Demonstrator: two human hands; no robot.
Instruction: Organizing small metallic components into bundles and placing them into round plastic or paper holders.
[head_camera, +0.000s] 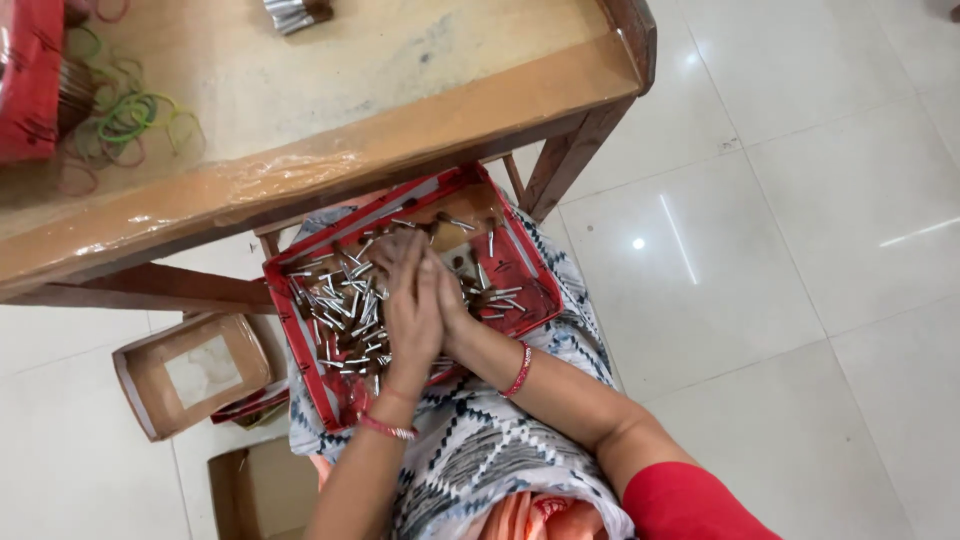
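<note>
- Many small silver sticks lay loose in a shallow red tray that rested on the person's lap, just near of the wooden table; most were heaped in the tray's left half, with a thinner scatter toward its right and far sides.
- Both hands met over the middle of the tray, palms pressed close together. The left hand and the right hand seemed to be gathering sticks between them, but whether any were actually clasped could not be told.
- Judging by the heap, the gathering looked barely begun: nearly all the sticks lay unsorted, pointing every way, and no finished bundle showed in the tray.
- The sticks looked thin, short and shiny, mixed with darker brown bits on the tray floor.
- On the table's far left lay coloured rubber bands. An open cardboard box sat on the tiled floor, left of the lap.
</note>
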